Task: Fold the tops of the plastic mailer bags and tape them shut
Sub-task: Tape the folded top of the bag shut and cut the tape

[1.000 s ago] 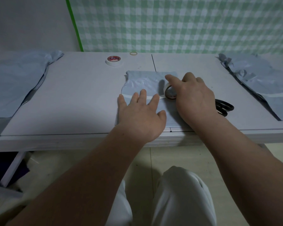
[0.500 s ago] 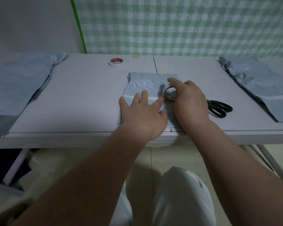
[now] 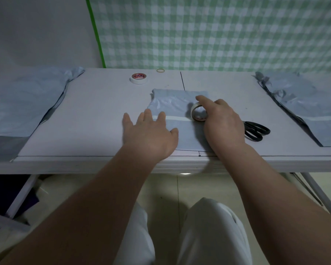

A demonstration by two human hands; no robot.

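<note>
1. The step in hand looked like taping. A pale strip ran across the bag from the left hand to the roll held by the right hand.
2. The bag lay flat at the middle of the counter, near its front edge. Its top seemed to be folded over, with the strip along the seam.
3. Next, I judged, the strip needed drawing to the bag's right edge, pressing down and cutting. The scissors lay just beside the right hand, partly hidden by it.
4. The left hand was released, palm down, with fingers straight and spread. It rested on the bag's left edge, and its outer fingers were over bare counter.
5. The right hand grasped the roll, which stood on edge on the bag. The fingers curled behind the roll and the forefinger stretched over its top.
6. Both forearms reached forward across the counter's front edge.
</note>
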